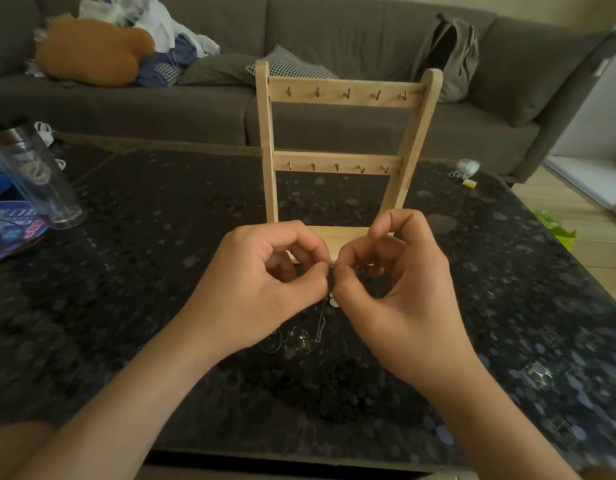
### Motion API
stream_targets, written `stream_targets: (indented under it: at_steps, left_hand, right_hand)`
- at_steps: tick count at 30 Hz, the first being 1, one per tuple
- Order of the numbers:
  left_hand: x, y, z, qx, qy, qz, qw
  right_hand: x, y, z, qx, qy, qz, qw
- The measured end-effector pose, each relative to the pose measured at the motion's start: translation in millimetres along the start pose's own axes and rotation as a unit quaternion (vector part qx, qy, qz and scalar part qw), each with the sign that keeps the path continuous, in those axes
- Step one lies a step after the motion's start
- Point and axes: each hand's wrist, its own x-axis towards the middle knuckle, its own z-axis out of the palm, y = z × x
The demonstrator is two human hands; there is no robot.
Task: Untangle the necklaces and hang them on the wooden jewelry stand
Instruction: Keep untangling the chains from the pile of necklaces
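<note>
Hands: left hand (265,285) and right hand (400,292) each pinch one thin necklace chain (320,323), which dangles over the dark bench (144,271), just before the upright wooden jewelry stand (334,158).

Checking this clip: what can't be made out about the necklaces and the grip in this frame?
Head view: the grip itself; fingertips of the left hand and right hand cover where they pinch the chain, so knot or clasp is hidden.
Head view: necklace count; the chain is too thin against the dark speckled table.
Head view: the wooden jewelry stand base, partly behind both hands.
</note>
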Motion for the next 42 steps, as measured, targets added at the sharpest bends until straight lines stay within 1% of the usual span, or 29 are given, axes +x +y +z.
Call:
stream_targets:
  at_steps: [10, 16, 23, 26, 29, 32, 36, 39, 42]
  left_hand:
    - [-1, 1, 0, 0.075, -0.009, 0.036, 0.996]
    - [-3, 1, 0, 0.133, -0.027, 0.054, 0.989]
    - [-2, -1, 1, 0.147, -0.040, 0.038, 0.988]
    - [-1, -2, 4, 0.116, -0.041, 0.007, 0.992]
    - [0, -2, 5, 0.034, -0.055, -0.050, 0.997]
    - [2, -1, 5, -0.034, -0.061, -0.087, 0.994]
    - [3, -2, 5, -0.053, -0.061, -0.097, 0.992]
    - [4, -4, 6, -0.046, -0.057, -0.101, 0.992]
    - [3, -5, 9, -0.025, -0.061, -0.106, 0.992]
  right_hand:
    - [1, 2, -2, 0.004, -0.023, 0.044, 0.999]
    - [2, 4, -4, -0.030, -0.046, 0.069, 0.996]
    - [5, 8, -5, -0.051, -0.062, 0.089, 0.993]
    - [5, 8, -4, -0.021, -0.070, 0.109, 0.991]
    - [5, 10, -5, 0.028, -0.071, 0.131, 0.988]
    - [5, 11, -6, 0.031, -0.068, 0.117, 0.990]
    - [3, 10, -3, -0.007, -0.050, 0.070, 0.996]
    - [1, 11, -1, -0.058, -0.033, 0.031, 0.997]
    - [-1, 11, 2, -0.078, -0.040, 0.025, 0.996]
